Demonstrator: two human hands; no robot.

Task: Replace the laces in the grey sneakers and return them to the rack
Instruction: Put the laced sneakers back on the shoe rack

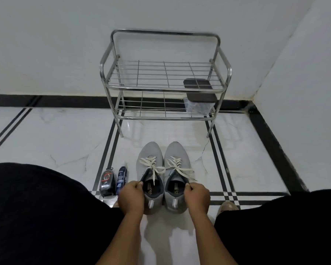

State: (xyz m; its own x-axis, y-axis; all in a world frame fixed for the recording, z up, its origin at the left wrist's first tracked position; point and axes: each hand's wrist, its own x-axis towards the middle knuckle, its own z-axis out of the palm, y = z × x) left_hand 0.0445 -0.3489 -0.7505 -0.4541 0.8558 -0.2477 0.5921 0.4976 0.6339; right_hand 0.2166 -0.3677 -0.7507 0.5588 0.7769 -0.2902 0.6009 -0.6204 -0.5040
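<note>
Two grey sneakers stand side by side on the white floor, toes toward the rack: the left sneaker [150, 159] and the right sneaker [177, 159]. Both carry cream laces [153, 166], loose at the ends. My left hand [131, 197] pinches the left shoe's collar on its outer side. My right hand [197, 197] pinches the right shoe's collar on its outer side. The steel two-tier rack [164, 88] stands against the wall just beyond the shoes, both shelves free of shoes.
A lidded clear container [199, 104] sits on the rack's lower shelf at the right. Two shoe-care bottles [108, 181] [121, 178] lie on the floor left of the sneakers. My knees in black frame both sides. A wall corner is at the right.
</note>
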